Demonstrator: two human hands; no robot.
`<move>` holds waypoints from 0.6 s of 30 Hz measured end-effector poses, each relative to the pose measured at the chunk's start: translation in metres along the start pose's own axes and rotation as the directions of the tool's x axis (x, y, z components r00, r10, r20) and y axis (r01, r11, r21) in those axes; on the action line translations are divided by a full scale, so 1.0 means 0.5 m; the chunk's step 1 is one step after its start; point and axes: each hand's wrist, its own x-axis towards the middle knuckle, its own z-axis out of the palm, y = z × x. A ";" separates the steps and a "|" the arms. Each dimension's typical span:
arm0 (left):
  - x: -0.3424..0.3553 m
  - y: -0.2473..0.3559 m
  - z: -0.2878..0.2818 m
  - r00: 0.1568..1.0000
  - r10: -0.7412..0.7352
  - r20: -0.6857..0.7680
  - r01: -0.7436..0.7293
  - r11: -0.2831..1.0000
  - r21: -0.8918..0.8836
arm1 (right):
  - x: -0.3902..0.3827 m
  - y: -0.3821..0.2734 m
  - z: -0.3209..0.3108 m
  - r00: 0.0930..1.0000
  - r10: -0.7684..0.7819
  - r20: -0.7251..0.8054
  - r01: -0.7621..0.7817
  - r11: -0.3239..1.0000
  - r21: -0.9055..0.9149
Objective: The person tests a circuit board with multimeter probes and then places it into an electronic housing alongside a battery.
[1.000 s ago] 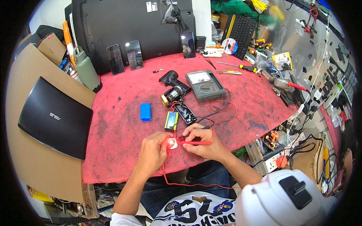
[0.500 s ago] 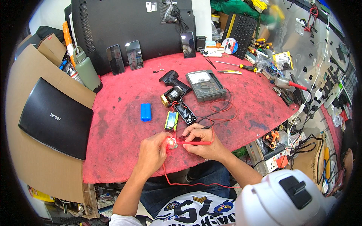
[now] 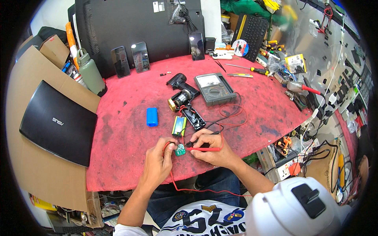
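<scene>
My left hand (image 3: 159,158) pinches the left edge of a small green circuit board (image 3: 180,150) between thumb and fingers; a red wire (image 3: 185,191) loops from this hand down past the table edge. My right hand (image 3: 210,148) grips a red test probe (image 3: 204,149) and a black test probe (image 3: 193,144), both pointing left at the board. Whether their tips touch it is too small to tell. Thin wires run up from the board to a yellow-green battery pack (image 3: 179,126). It lies below an opened black handheld tool (image 3: 183,92) with its motor exposed. An analog multimeter (image 3: 214,89) sits behind my right hand.
A blue battery pack (image 3: 152,117) lies on the red mat (image 3: 122,149). Three phones, one of them a phone (image 3: 140,57), lean at the back. A screwdriver (image 3: 258,70) and tweezers (image 3: 220,66) lie back right. A black laptop lid (image 3: 59,124) and a green bottle (image 3: 90,72) stand left.
The bright red glow on the circuit board has gone out, and its green surface now shows. Both hands have stayed nearly in place.
</scene>
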 end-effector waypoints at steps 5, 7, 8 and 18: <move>-0.017 -0.021 -0.003 0.983 0.001 -0.184 -0.025 0.991 -0.132 | -0.001 0.001 0.003 1.000 0.020 -0.020 -0.019 0.999 0.041; -0.021 -0.032 -0.002 0.969 -0.090 -0.231 0.017 0.953 -0.302 | -0.003 0.003 0.005 1.000 0.015 -0.021 -0.014 0.999 0.041; -0.021 -0.031 -0.003 0.965 -0.100 -0.244 0.017 0.947 -0.322 | -0.003 0.003 0.005 1.000 0.016 -0.019 -0.015 0.999 0.034; -0.018 -0.024 -0.006 0.956 -0.104 -0.276 0.016 0.953 -0.304 | -0.002 0.004 0.002 1.000 0.007 -0.011 -0.007 0.999 0.039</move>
